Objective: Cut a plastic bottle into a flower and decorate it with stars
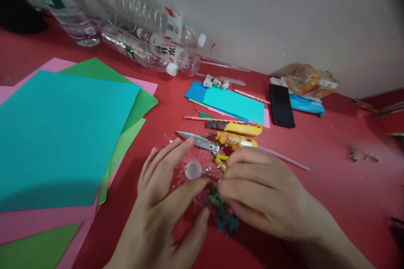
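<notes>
A clear plastic bottle end cut into petal-like strips (193, 170) lies on the red table, its round centre pale and see-through. My left hand (167, 197) curves around it, fingers spread along its far side and one fingertip pressing a strip near the right hand. From the right, my right hand (265, 189) pinches at that strip; its fingertips partly hide the spot. Below the plastic hang or lie several dark blue-green star shapes (227, 220). Scissors (202, 142) with yellow handles rest just beyond, beside a yellow screwdriver-like tool (236, 139) and a yellow utility knife (235, 127).
Coloured paper sheets (69, 134) spread at left. Clear bottles (135, 48) line the wall. Further back are small paper pieces (233, 101), a pencil (214, 119), a black phone (282, 105) and a plastic-wrapped package (311, 80). A clear stick (287, 159) lies at right.
</notes>
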Motion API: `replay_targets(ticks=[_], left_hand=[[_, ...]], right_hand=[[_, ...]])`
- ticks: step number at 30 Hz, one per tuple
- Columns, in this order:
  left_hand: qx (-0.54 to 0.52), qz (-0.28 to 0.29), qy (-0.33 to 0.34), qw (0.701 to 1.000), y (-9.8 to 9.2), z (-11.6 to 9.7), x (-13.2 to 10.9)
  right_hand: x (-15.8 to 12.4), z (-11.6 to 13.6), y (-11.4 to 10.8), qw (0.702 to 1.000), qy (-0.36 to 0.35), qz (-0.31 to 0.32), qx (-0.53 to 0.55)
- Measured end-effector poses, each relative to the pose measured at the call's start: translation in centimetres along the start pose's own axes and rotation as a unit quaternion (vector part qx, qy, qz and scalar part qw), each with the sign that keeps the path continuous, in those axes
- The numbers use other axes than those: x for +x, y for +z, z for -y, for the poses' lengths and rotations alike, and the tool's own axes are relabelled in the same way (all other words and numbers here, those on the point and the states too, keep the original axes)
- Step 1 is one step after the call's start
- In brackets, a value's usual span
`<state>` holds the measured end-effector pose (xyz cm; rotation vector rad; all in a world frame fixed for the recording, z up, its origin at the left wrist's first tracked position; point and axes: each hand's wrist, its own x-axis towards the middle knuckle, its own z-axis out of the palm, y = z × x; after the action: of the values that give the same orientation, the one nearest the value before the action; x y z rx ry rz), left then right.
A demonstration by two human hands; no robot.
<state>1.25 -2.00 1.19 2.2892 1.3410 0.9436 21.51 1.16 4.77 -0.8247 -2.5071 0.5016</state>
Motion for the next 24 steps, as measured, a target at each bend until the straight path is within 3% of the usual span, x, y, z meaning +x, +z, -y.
replay_targets(ticks=[9, 24], left_hand=[[-0.013, 0.010, -0.002, 1.000, 0.55, 0.16, -0.03], [-0.038, -0.014, -0.015, 0.999, 0.55, 0.25, -0.24]], right_hand=[[0.19, -0.09, -0.99, 0.997, -0.010, 0.026, 0.069], [0.02, -0.03, -0.33, 1.000, 0.002, 0.025, 0.018]])
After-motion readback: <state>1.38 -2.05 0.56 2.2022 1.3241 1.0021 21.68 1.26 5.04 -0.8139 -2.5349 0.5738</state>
